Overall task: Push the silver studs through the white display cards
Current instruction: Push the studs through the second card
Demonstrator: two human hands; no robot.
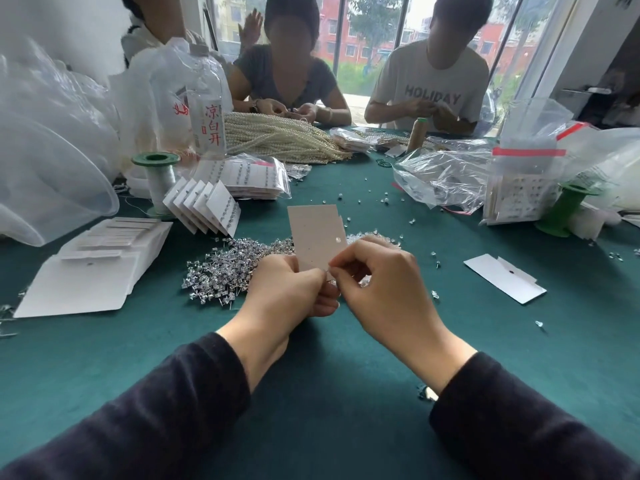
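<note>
Head view: left hand (287, 289) and right hand (381, 282) pinch display card (317, 237) upright, long axis vertical.

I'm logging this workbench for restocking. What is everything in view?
held card: one, white, upright above the stud pile
stud pile: one heap, silver, table centre
blank cards: one stack, white, table left
filled cards: fanned row, white, beside the left spool
loose card: one, white, table right
spools: two, green, left and right
pearl strands: bundle, cream, far centre
bottle: one, clear, far left
table: one, green
people: at least two, opposite
left grip: holds held card's bottom
right grip: pinches its lower edge
</note>
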